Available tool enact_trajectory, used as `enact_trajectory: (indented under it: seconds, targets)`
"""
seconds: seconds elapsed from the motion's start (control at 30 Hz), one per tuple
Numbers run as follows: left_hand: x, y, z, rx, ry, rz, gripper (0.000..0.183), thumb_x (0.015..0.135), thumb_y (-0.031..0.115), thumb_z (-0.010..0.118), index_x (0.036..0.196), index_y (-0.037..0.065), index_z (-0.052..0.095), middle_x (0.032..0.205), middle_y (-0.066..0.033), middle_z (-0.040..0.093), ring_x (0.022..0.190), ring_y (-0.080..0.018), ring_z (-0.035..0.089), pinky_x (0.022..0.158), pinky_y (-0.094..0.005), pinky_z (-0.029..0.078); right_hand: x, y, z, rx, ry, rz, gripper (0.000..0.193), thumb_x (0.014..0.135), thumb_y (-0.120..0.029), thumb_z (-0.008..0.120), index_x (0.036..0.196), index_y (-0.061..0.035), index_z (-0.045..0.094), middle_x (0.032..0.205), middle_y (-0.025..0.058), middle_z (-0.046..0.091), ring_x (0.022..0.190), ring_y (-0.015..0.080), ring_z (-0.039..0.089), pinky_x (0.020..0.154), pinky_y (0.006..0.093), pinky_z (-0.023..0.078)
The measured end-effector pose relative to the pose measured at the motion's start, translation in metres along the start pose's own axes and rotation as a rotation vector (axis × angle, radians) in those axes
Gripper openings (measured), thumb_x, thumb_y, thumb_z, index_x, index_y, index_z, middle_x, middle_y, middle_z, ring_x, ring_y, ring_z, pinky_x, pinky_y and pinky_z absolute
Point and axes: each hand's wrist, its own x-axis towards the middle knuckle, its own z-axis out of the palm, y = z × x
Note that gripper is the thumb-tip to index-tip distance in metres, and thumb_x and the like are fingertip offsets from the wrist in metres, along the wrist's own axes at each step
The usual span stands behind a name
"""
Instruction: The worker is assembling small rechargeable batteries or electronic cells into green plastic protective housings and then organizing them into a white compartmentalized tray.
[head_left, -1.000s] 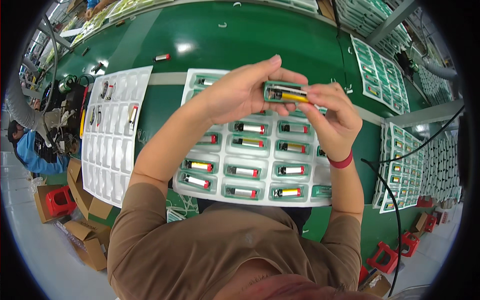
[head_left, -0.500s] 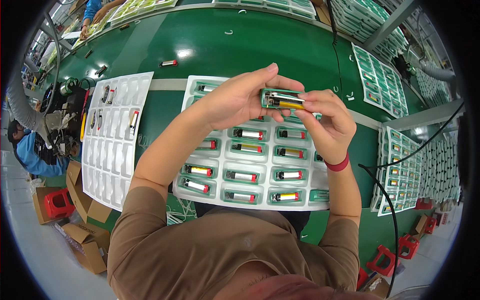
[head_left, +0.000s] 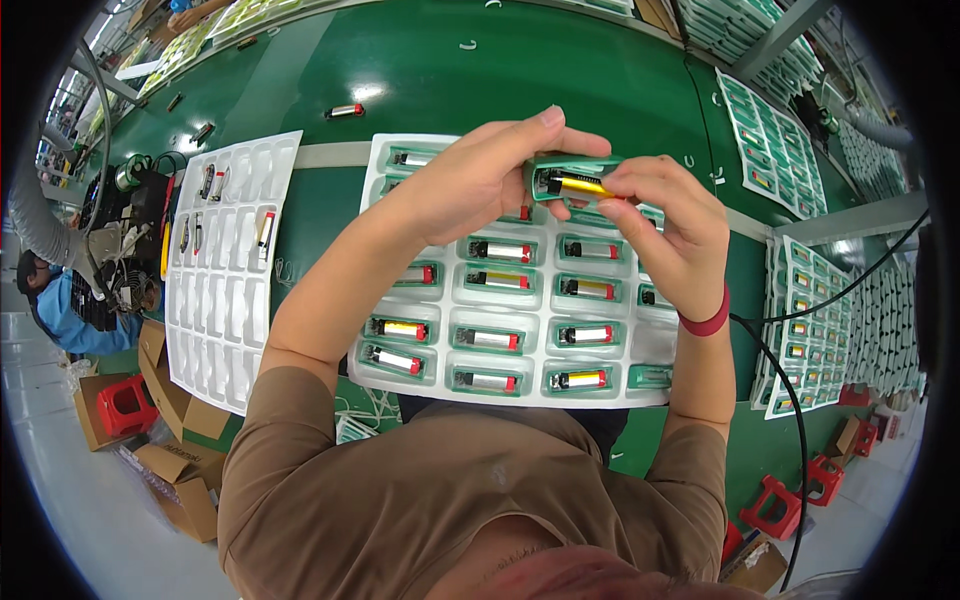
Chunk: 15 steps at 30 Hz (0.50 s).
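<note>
My left hand (head_left: 475, 180) is closed round a small green plastic shell (head_left: 575, 163), raised above the far part of a white moulded tray (head_left: 540, 335). Inside that shell lies a yellow cylindrical battery (head_left: 580, 187) with a dark circuit part at its left end. My right hand (head_left: 680, 225) pinches the battery's right end between thumb and fingers, at the shell's edge. Below, several green shells sit in the tray's pockets, each with a silver, white or yellow battery with a red end. One green shell (head_left: 650, 377) at the near right corner shows no battery.
A second white tray (head_left: 205, 300) on the left holds a few loose battery parts. One battery (head_left: 345, 111) lies on the green table (head_left: 420, 75). Filled trays (head_left: 800, 330) stand at the right, beside a black cable (head_left: 795, 400). A person in blue (head_left: 75, 310) is at far left.
The green shell has tilted, its far wall now standing higher over the yellow battery. A white strip seen along the battery is now hidden. My right hand has shifted slightly right; the whole view has shifted.
</note>
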Motion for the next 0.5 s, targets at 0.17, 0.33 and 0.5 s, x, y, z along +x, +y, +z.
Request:
enact_trajectory:
  seconds: [0.17, 0.33, 0.5]
  targets:
    - [-0.002, -0.004, 0.004, 0.007, -0.005, 0.029, 0.055, 0.112, 0.036, 0.03, 0.14, -0.006, 0.052, 0.134, -0.0147, 0.061, 0.111, -0.0195, 0.062, 0.089, -0.0348, 0.054, -0.003, -0.007, -0.005, -0.003, -0.007, 0.046, 0.019, 0.084, 0.001, 0.076, 0.103, 0.0003, 0.073, 0.098, 0.0133, 0.07, 0.086, 0.0227, 0.068, 0.073, 0.0305, 0.053]
    - [-0.003, -0.007, 0.002, 0.082, 0.047, 0.012, 0.057, 0.11, 0.045, 0.038, 0.144, 0.002, 0.053, 0.122, -0.0088, 0.065, 0.096, -0.0099, 0.059, 0.075, -0.0233, 0.042, -0.004, -0.006, -0.005, 0.067, -0.038, 0.11, 0.019, 0.086, 0.002, 0.073, 0.105, 0.0013, 0.072, 0.099, 0.0128, 0.07, 0.085, 0.0212, 0.068, 0.074, 0.0289, 0.053]
    - [-0.004, -0.001, 0.008, 0.251, 0.047, 0.007, 0.054, 0.109, 0.042, 0.04, 0.145, 0.003, 0.053, 0.117, -0.0038, 0.068, 0.089, -0.0082, 0.061, 0.073, -0.0225, 0.043, -0.008, -0.005, -0.002, 0.119, 0.009, 0.192, 0.02, 0.086, 0.001, 0.073, 0.106, 0.0011, 0.073, 0.099, 0.012, 0.071, 0.085, 0.0203, 0.069, 0.075, 0.0282, 0.054]
